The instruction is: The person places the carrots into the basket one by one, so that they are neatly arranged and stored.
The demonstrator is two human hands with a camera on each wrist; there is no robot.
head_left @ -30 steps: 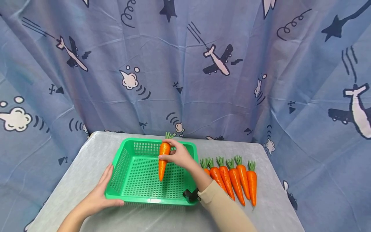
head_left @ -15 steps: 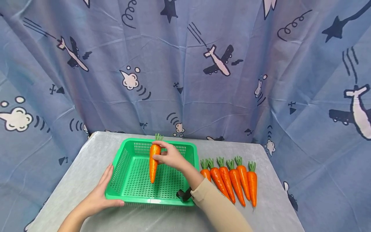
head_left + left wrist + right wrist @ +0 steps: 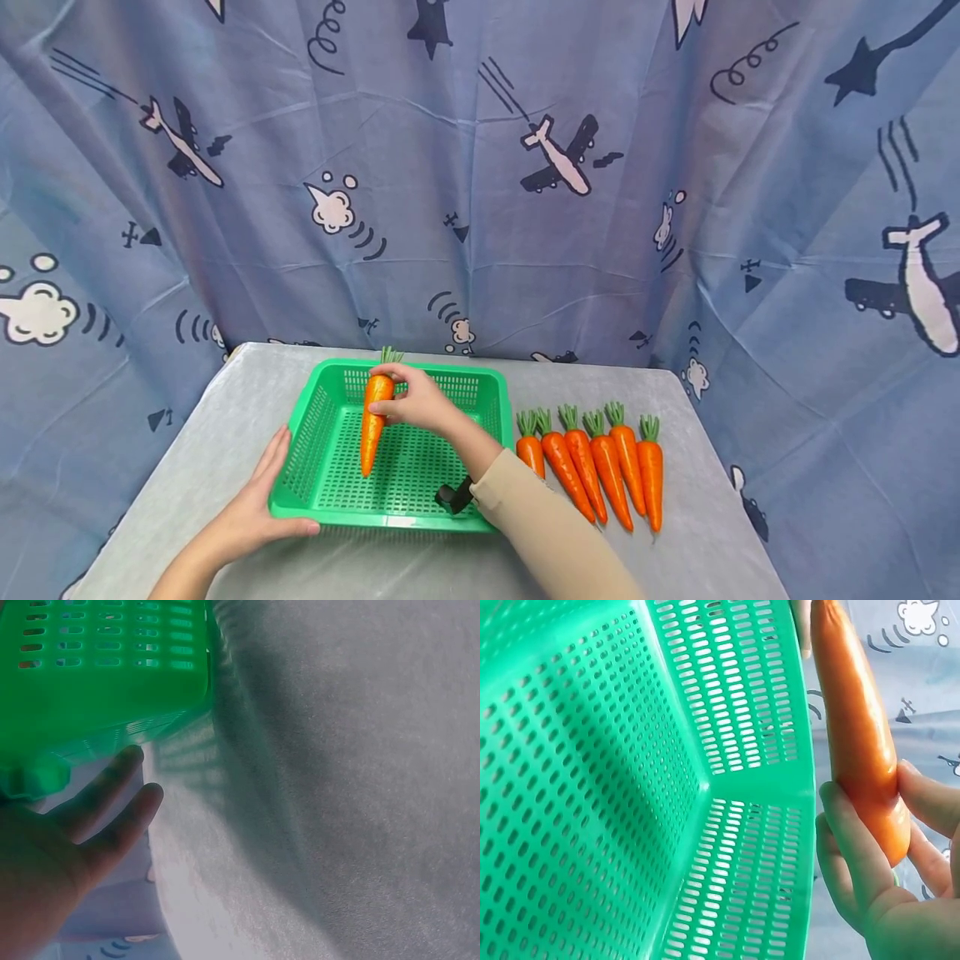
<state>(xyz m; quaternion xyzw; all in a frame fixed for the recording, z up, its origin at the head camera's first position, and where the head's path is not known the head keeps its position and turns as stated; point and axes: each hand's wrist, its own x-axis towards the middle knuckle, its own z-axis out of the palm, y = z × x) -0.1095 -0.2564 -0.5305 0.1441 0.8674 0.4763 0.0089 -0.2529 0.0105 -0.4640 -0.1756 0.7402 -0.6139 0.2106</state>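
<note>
Curtain (image 3: 465,158): is hanging in blue folds behind the table (image 3: 337,571), its printed marks showing as pictures: aeroplanes with speed lines, dark stars, looping squiggles, cloud puffs and small curved strokes.
Right hand (image 3: 420,402): is gripping the held carrot (image 3: 371,437) near its leafy end, the thumb pressing one side and the curled fingers closing round the other.
Held carrot: is tilting, its green leaves pointing toward the far rim and its narrow tip toward the person; in the head view it is hanging over the green basket (image 3: 401,522), a little left of the middle, its exact height being hard to tell.
Left hand (image 3: 251,510): is lying open at the near left corner of the basket, fingers stretching along the outer left side, thumb reaching along the near rim; in the left wrist view two straight fingers are spreading apart, and how firmly they are pressing cannot be told.
Loose carrots (image 3: 611,483): six are lying side by side on the table, right of the basket, leaves pointing away from the person.
Beige sleeve (image 3: 555,533): is covering part of the leftmost one.
Black device (image 3: 453,498): is jutting from the right wrist, above the basket's near right part.
</note>
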